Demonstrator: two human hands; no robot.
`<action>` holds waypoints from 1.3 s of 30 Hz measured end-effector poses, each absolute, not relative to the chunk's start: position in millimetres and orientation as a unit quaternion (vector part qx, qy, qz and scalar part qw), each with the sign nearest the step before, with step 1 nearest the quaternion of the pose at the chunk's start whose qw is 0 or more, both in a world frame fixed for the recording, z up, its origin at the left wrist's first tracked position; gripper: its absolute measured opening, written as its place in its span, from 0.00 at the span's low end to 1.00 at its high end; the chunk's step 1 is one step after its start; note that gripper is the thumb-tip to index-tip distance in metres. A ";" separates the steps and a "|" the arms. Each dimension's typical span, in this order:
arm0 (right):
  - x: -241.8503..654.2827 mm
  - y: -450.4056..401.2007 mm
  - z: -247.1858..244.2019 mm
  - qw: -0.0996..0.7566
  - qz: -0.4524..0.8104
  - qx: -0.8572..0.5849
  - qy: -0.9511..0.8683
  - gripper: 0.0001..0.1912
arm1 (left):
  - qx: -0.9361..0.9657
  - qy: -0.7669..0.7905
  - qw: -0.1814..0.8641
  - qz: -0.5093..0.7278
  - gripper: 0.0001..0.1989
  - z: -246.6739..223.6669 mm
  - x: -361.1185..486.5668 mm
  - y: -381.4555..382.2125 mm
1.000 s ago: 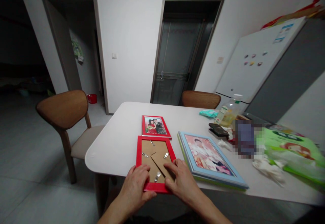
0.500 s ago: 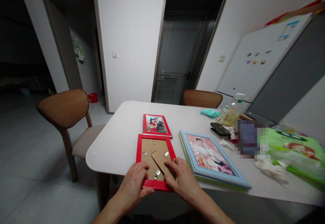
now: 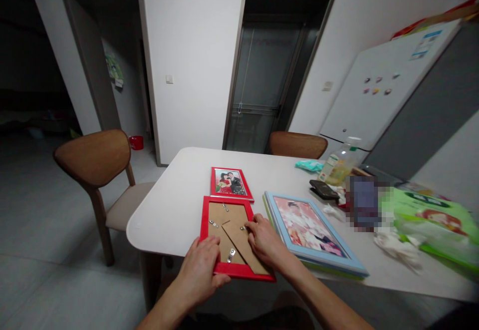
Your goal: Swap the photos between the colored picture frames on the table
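A red picture frame (image 3: 245, 271) lies face down at the table's front edge, its brown backing board (image 3: 232, 213) and slanted stand flap (image 3: 245, 250) showing. Several small metal clips hold the board's edges. My left hand (image 3: 204, 262) grips the frame's near left corner, thumb below the front rail and fingers curled over the left side. My right hand (image 3: 264, 237) is at the right side, its fingertips closed on the right metal clip (image 3: 242, 228). Just beyond is another red frame (image 3: 232, 184), face up with a photo of two people.
Right of my hand lies a stack of larger frames, a light blue frame (image 3: 314, 230) on top. Farther right are a black phone-like object (image 3: 324, 190), an oil bottle (image 3: 339, 165), crumpled tissues (image 3: 398, 250) and a green package (image 3: 434, 220). A wooden chair (image 3: 93, 158) stands left.
My right hand has moved up along the frame's right side from the near right corner to the right clip, uncovering the stand flap's lower end. My left hand stays at its corner.
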State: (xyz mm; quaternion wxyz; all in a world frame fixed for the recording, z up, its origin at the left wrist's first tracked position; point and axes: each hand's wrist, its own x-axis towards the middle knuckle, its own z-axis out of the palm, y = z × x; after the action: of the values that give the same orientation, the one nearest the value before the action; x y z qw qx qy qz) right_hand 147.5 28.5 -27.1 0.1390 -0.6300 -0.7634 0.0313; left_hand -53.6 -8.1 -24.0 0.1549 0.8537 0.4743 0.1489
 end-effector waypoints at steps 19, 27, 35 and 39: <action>119.7 -26.3 -11.5 0.195 0.086 -0.450 -0.867 0.12 | 0.855 0.459 0.162 0.177 0.18 -30.8 -55.4 -7.2; 121.2 -18.1 -15.7 0.212 0.115 -0.464 -0.852 0.13 | 0.849 0.465 0.173 0.180 0.22 -30.6 -56.0 -6.8; 91.5 44.8 -24.2 0.219 0.080 -0.512 -0.827 0.15 | 0.843 0.476 0.179 0.175 0.23 -30.0 -55.7 -7.2; 83.3 59.0 -28.0 0.179 0.033 -0.500 -0.846 0.12 | 0.844 0.471 0.183 0.180 0.23 -30.1 -55.5 -6.5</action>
State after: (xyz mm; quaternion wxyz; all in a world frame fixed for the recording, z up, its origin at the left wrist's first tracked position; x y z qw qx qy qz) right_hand 83.3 59.0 -28.0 0.1793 -0.5004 -0.8463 0.0334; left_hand -55.5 -6.5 -30.1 0.1830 0.8440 0.4709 0.1802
